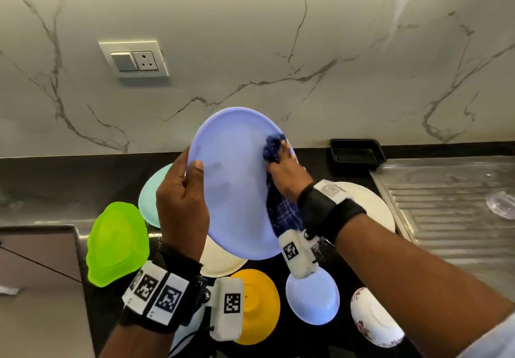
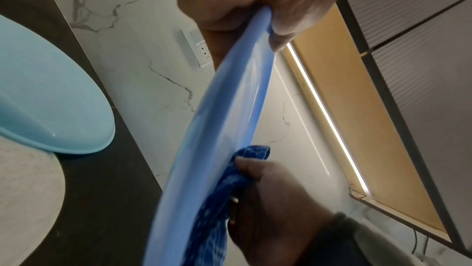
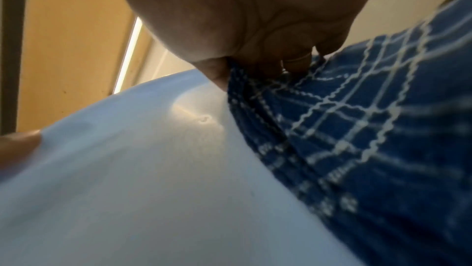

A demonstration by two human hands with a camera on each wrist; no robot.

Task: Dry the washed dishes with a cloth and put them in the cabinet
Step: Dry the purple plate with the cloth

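The left hand (image 1: 182,204) holds the big blue plate (image 1: 237,182) by its rim, tilted up in the air above the surface; the right hand (image 1: 287,173) grips the blue checked cloth (image 1: 281,207) and presses it on the plate's right side; this looks like the drying step; next the cloth likely must rub the rest of the plate; more dishes wait on the dark surface (image 1: 83,179) below, near its front edge.
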